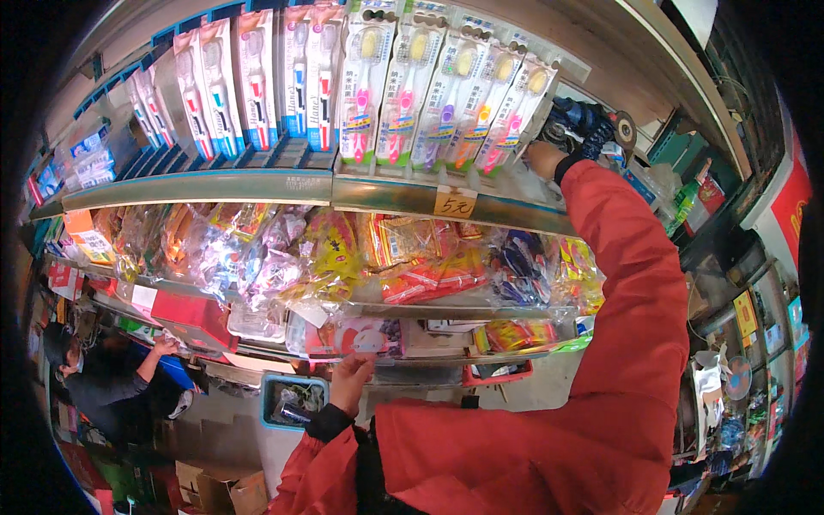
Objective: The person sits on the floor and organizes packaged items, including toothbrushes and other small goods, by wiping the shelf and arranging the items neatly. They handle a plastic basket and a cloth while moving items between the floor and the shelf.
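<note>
My right hand (545, 159) reaches onto the upper shelf (257, 187), beside the last of several packaged toothbrushes (518, 109). Its fingertips are partly hidden among clear plastic, so I cannot tell whether they grip anything. Just behind it lies a dark blue object with a round disc (595, 129), partly covered by the sleeve. Lower down, my left hand (349, 383) has its fingers drawn together in front of a pink printed box (360, 336). A small pale pink patch shows at its fingertips; whether that is held or part of the box is unclear.
More toothbrush packs (257, 84) stand in blue dividers on the left. The middle shelf holds bagged goods (328, 244). A blue bin (264, 402) sits on the floor. At left a person (106, 393) reaches toward the lower shelf, above an open cardboard box (225, 489).
</note>
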A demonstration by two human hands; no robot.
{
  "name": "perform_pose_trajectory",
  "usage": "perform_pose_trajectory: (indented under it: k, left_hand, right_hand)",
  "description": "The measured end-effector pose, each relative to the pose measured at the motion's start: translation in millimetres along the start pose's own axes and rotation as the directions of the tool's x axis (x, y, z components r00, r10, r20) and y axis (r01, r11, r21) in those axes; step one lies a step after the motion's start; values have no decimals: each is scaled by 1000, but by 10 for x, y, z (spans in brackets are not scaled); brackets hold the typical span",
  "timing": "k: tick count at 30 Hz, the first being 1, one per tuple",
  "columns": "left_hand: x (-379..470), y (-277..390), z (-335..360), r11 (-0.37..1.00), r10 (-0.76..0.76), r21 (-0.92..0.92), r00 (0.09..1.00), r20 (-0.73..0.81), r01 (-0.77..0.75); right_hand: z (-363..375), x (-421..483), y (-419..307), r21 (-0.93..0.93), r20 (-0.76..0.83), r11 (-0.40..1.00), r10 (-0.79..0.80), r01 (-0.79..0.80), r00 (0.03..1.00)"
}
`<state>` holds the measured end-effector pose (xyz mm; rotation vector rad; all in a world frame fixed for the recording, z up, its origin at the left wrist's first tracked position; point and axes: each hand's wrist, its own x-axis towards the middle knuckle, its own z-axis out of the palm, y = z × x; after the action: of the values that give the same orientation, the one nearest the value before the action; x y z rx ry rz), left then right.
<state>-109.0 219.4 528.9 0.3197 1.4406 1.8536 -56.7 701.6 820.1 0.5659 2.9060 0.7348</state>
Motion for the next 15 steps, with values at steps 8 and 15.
perform_pose_trajectory:
  k: [8,15]
  left_hand:
    - [-23,-15,-148,996,72,-60,997,21,-70]
    - [-27,-67,-210,999,28,-18,1000,13,-28]
  right_hand:
    - [-366,-217,-69,85,-147,991,115,-103,982]
    - [42,-26,-110,280,-157,959,84,-38,984]
